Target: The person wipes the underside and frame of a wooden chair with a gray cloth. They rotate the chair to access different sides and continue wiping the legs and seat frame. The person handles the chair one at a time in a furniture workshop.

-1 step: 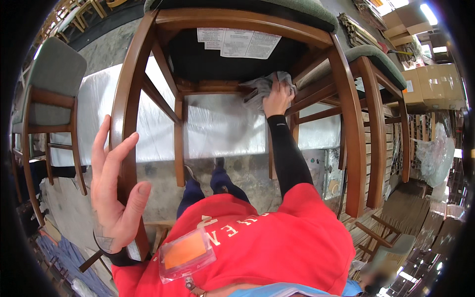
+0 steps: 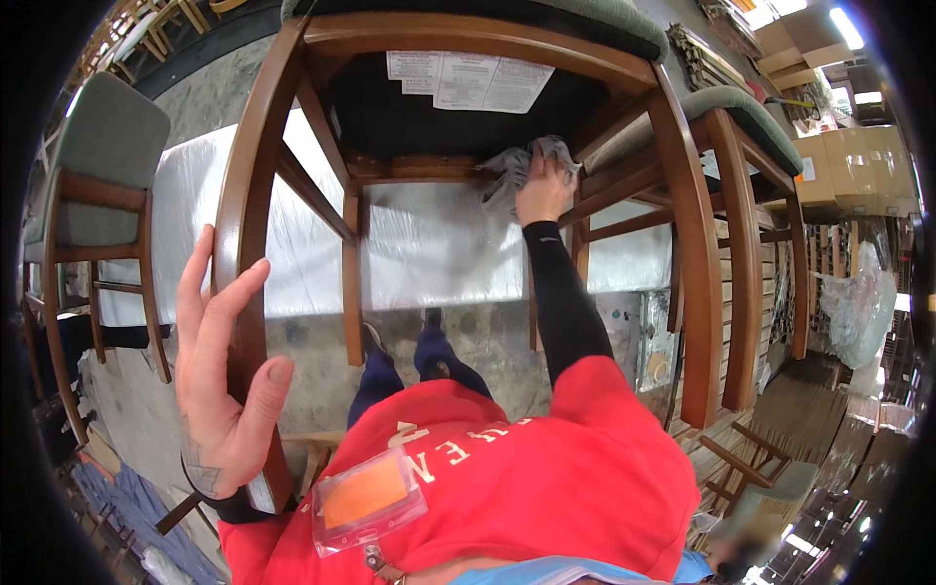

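Observation:
A brown wooden chair with a grey-green seat stands tipped in front of me, its dark underside facing me and white printed labels on it. My left hand is open, fingers stretched out along the chair's left leg. My right hand is closed on a crumpled grey cloth, pressed near the right end of the rail under the seat. The cloth partly hides that corner, and my fingertips are partly covered by it.
Clear plastic sheeting covers a pale surface beneath the chair. Another chair stands at left, and a tipped one is close at right. Cardboard boxes and a plastic bag lie farther right.
My right hand and the cloth have shifted slightly to the left. My left hand has slid a little left, staying by the chair leg.

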Demonstrator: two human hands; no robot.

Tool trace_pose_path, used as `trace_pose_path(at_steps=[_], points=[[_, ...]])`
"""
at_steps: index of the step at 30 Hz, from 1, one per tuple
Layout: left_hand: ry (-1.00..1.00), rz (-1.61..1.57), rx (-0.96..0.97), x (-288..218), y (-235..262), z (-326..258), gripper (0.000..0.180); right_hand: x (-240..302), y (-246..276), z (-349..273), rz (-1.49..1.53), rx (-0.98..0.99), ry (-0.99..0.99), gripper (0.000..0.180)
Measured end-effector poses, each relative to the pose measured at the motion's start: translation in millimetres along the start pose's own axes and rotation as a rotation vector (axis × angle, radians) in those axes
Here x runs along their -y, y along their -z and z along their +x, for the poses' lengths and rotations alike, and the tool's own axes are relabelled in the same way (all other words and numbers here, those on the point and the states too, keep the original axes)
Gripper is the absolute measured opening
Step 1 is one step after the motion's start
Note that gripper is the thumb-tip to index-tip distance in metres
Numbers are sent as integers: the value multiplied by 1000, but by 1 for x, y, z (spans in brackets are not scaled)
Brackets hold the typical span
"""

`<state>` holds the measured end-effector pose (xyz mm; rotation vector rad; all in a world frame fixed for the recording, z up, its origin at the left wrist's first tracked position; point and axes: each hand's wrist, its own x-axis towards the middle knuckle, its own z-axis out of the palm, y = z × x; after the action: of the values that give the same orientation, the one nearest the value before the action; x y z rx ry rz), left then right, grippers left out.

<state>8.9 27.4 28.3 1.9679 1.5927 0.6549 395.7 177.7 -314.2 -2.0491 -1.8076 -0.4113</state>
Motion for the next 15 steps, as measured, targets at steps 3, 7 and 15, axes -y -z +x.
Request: trace_pose_path(at_steps=[3, 7, 15], points=[[14, 19, -19, 1, 0, -1, 59, 13, -17, -3, 103, 97, -134, 75], [-1, -17, 0, 4, -1, 9, 58, 11, -23, -7, 215, 227, -178, 79], [-8, 23, 31, 4, 2, 4, 63, 22, -6, -1, 111, 269, -231, 57]])
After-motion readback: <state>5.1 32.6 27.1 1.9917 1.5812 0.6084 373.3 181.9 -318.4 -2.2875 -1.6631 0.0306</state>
